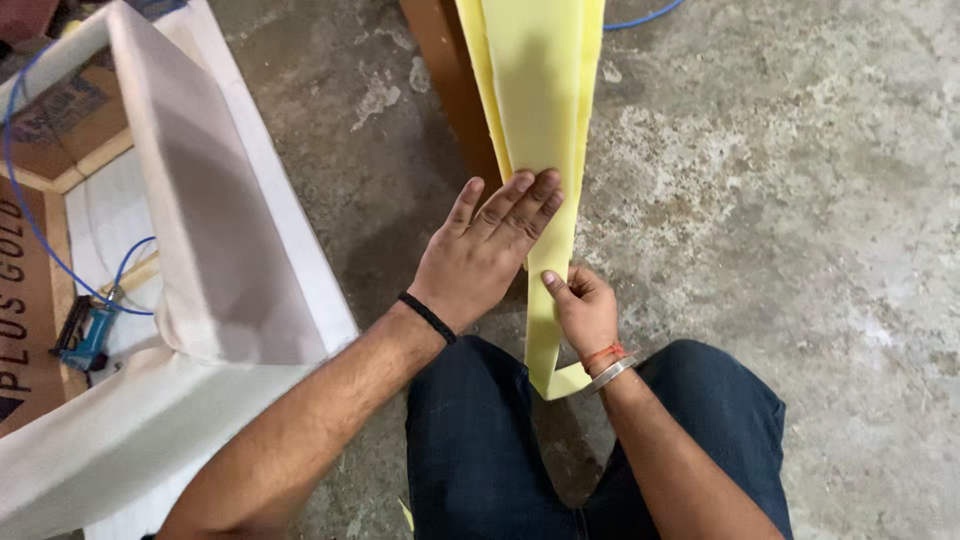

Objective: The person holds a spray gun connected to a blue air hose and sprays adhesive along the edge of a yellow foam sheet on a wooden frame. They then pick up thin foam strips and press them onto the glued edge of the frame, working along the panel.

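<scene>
Far left: blue pneumatic staple gun point(85, 335) lying on white cloth inside an upholstered frame, blue air hose point(30, 215) curling up from it past brown cardboard point(25, 330). Next, white fabric-covered furniture frame point(215, 240) standing on the concrete floor point(780, 180), one padded wall rising toward the upper left corner, another running along the lower left edge. Centre: left hand point(480, 255), black band at the wrist, fingers spread and laid flat, fingertips pressed on the long yellow foam strip point(545, 90). Strip folded lengthwise, entering from the top edge and narrowing down between the knees, lower end kinked just above the dark trousers point(480, 440). Brown wooden board point(450, 80) partly hidden behind the strip on its left side. Just right of the strip's lower part: right hand point(585, 310), orange thread and metal bangle at the wrist, thumb and fingers pinching the strip's right edge. Both hands touching the strip, left above, right below, close together. Right half: bare, stained concrete floor; short piece of blue hose point(640, 15) at the top edge beside the strip.
</scene>
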